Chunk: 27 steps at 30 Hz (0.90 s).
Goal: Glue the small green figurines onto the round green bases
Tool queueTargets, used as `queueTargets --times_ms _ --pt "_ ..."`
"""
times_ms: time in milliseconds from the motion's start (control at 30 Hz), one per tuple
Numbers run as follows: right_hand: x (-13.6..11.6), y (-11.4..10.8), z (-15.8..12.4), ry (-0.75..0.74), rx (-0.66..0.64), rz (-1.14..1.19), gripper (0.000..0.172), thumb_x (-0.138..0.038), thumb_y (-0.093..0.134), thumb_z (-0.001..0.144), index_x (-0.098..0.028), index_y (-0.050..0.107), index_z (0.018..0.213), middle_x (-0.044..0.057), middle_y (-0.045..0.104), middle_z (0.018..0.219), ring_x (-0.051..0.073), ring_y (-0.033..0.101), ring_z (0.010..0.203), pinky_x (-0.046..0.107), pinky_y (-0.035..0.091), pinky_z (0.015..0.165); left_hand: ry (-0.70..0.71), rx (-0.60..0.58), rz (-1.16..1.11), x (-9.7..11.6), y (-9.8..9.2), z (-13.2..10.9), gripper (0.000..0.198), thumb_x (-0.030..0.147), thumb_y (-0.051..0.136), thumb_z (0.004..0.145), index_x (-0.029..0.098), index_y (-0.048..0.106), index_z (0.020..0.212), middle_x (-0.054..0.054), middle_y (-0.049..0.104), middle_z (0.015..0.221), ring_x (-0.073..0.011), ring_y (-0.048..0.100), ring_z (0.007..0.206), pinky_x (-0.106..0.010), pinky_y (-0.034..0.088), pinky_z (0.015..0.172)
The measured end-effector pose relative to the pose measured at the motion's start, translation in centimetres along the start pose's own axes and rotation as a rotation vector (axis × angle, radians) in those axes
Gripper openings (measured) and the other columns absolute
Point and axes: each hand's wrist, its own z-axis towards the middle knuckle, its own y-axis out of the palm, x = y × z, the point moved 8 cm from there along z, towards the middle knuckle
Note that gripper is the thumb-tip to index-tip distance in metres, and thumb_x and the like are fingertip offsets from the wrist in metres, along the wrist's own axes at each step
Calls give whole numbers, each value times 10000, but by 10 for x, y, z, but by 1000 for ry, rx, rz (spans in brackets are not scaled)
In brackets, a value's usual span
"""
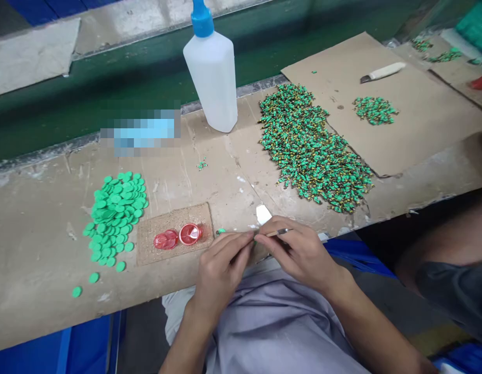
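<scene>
My left hand [221, 267] and my right hand [299, 249] meet at the table's near edge, fingertips pinched together. The right hand grips a thin metal tool [278, 232], perhaps tweezers. The left fingers pinch something tiny at the tool's tip; I cannot make it out. Just left of the hands lies a small brown pad [155, 253] with a red cap [190, 233] and a red disc [165, 239] on it. A pile of green discs [115, 215] lies further left. A big heap of small green-and-yellow parts [314, 150] lies beyond the right hand.
A white squeeze bottle with a blue cap [213, 72] stands at the back. A cardboard sheet [412, 130] at the right carries a small pile of green parts [375, 110] and a white-handled knife [383, 71]. Another person's arm [447, 254] shows at the right edge.
</scene>
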Motion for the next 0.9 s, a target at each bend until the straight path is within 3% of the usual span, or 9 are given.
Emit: queueTargets --times_ms 133,333,667,767,900 --pt "-1 11 -1 -7 -79 -101 126 -125 510 1053 -203 565 970 65 739 863 197 732 774 304 574 697 -35 -3 -46 -2 -2 3 172 38 667 946 162 736 1043 -62 814 994 -155 762 911 -251 615 861" --pt "0 20 -3 -48 -43 -102 180 -128 460 1061 -223 537 929 41 690 795 182 685 717 291 542 663 -108 -7 -96 -6 -1 4 147 48 662 951 167 740 992 -53 818 969 -150 765 873 -244 612 836" --pt "-3 26 -1 -53 -96 -99 204 -108 480 1033 -223 568 888 25 663 743 174 649 664 282 511 611 -116 18 -88 -8 0 0 161 56 640 953 164 759 972 -52 820 925 -177 778 853 -271 623 810" --pt "-2 22 -3 -42 -51 -93 194 -111 490 1030 -222 583 901 15 670 751 157 659 657 263 512 607 -108 33 -83 -6 -1 1 157 71 641 961 164 766 983 -55 823 929 -179 780 845 -279 626 807" --pt "7 8 -14 42 117 -88 167 -122 472 1043 -226 565 951 -23 600 705 125 579 549 243 458 523 -117 48 -98 -8 0 -3 162 78 670 954 172 773 1036 -53 828 977 -173 784 887 -281 621 854"
